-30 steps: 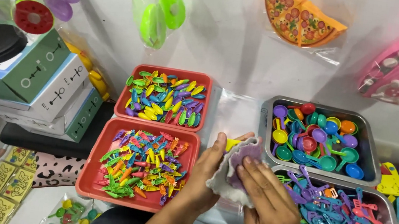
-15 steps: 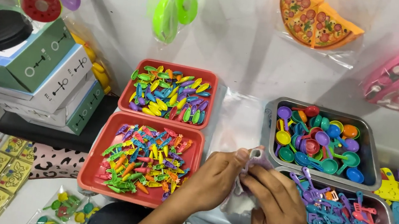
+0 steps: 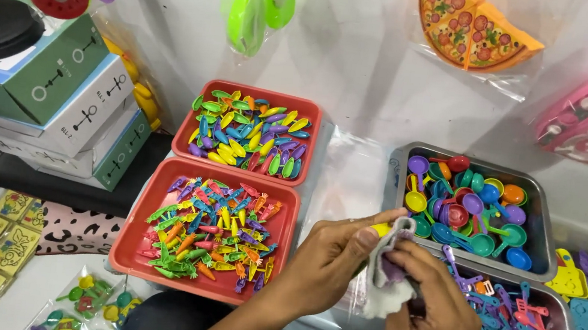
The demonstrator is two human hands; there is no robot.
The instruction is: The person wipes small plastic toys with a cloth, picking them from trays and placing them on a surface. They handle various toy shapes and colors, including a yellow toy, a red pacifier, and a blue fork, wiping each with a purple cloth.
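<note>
Over trays of bright plastic toy pieces, left hand [image 3: 330, 264] and right hand [image 3: 432, 319] have closed in, now both pinching the small clear plastic bag [image 3: 389, 276] shut around its pieces.

A small toy-packing workshop is showing itself here: red trays [image 3: 145, 259] are brimming with tiny plastic pieces at centre, metal trays [image 3: 542, 235] at right (spoons, tools), bagged toys [image 3: 479, 27] are hanging along the top wall.
</note>
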